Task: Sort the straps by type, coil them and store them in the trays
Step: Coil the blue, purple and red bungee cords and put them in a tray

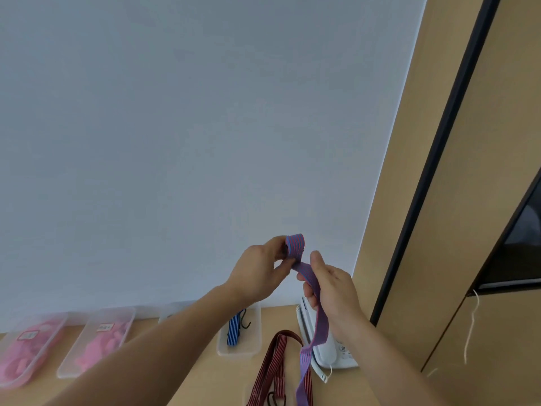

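Background: a plain pale wall (pixel 175 142) fills most of the view, with a tan cabinet (pixel 439 200) edged in black at your right. Below, a wooden surface (pixel 187 376) carries a row of clear trays set against the wall, an arrangement that keeps the sorted types apart and within reach. The leftmost tray (pixel 8 385) and the second tray (pixel 63 373) hold pink items under labels; what they are cannot be told. A third tray (pixel 175 309) is mostly hidden behind your left forearm. The fourth tray (pixel 254 332) holds a blue strap (pixel 234 329) with dark hooks, laid lengthwise. A white telephone (pixel 336 353) sits just right of it. A dark red strap (pixel 275 356) lies loose and uncoiled on the surface in front of the fourth tray, judged to be awaiting its turn.

The purple strap (pixel 320 323) is raised clear of the surface between your hands. Your left hand (pixel 257 273) pinches its rolled start between thumb and fingers, so the turns cannot spring open. Your right hand (pixel 333 288) is curled round the running length just below, apparently to feed and tension it. The free tail hangs down in front of the telephone, its end beside the dark red strap. Judgement: coiling has barely begun; most of the length remains unwound
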A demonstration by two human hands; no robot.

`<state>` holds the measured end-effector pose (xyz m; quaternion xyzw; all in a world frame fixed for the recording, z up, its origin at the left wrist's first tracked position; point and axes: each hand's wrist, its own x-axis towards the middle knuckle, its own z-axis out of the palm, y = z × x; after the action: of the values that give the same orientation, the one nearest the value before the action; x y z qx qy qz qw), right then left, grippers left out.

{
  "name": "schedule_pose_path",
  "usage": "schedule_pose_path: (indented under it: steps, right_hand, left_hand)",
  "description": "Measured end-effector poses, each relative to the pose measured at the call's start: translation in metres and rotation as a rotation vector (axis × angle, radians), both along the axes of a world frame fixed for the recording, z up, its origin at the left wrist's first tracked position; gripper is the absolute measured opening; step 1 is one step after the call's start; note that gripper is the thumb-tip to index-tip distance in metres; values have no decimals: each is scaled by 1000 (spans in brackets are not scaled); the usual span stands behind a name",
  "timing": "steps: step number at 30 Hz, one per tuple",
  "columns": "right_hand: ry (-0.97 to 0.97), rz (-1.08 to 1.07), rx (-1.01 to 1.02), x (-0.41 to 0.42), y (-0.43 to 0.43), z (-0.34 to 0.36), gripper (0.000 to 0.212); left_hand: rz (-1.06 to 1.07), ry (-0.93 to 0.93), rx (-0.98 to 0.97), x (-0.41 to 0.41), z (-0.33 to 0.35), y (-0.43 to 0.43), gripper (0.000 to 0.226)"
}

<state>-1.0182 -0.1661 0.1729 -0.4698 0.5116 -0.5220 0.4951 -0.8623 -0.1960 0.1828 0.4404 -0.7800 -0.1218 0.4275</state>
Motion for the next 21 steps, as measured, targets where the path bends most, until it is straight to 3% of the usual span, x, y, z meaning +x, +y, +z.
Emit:
schedule_pose_path:
  steps: [4,8,13,15,17,19,21]
  right_hand:
    - [-42,1,15,2,1,2,69]
    - [-26,14,-10,5,1,3,63]
    - [-44,34,-40,4,2,-2,51]
    - [-51,53,-64,2,4,-3,47]
    - [-37,52,-93,0,3,-4,44]
    - [-17,41,-120,-2,2,-5,41]
    - [32,60,-141,-3,2,-6,37]
  left_hand:
    - [51,-277,-318,0,-4,2,33]
    - [105,-386,-430,0,-4,-4,19]
    - [29,-489,-518,10,-12,-12,35]
    - [47,-245,-248,10,-12,-10,45]
    - [19,104,296,7,-6,-8,59]
    - [-105,480,765,6,4,-6,56]
    - [-220,646,947,5,12,-3,50]
